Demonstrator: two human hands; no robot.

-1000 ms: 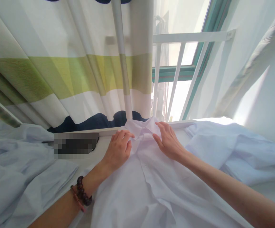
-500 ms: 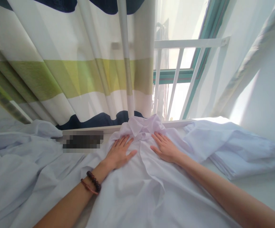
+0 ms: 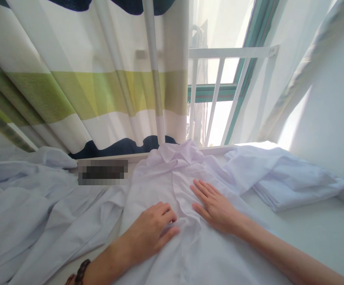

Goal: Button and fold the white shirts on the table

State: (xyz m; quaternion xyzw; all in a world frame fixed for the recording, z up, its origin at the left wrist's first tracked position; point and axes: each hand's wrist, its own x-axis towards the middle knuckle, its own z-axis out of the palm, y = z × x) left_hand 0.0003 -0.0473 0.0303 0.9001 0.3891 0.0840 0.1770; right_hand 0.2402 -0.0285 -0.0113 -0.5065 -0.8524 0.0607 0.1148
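A white shirt (image 3: 160,186) lies spread in front of me, its collar toward the railing and its button placket running down the middle. My right hand (image 3: 215,206) rests flat on the shirt's right front, fingers extended just beside the placket. Lower down, on the left front near the placket, is my left hand (image 3: 156,227), its fingers bent and the thumb apart, touching the cloth without gripping it. Dark beads circle the left wrist.
Crumpled white cloth (image 3: 20,202) covers the left side. A folded white garment (image 3: 290,178) lies at the right. Behind the shirt stand a white railing (image 3: 234,52) and a striped curtain (image 3: 100,95). A pixelated dark patch shows left of the collar.
Both hands have slid down the shirt from near the collar, the left farther than the right. My left fingers have curled more. The view has shifted slightly.
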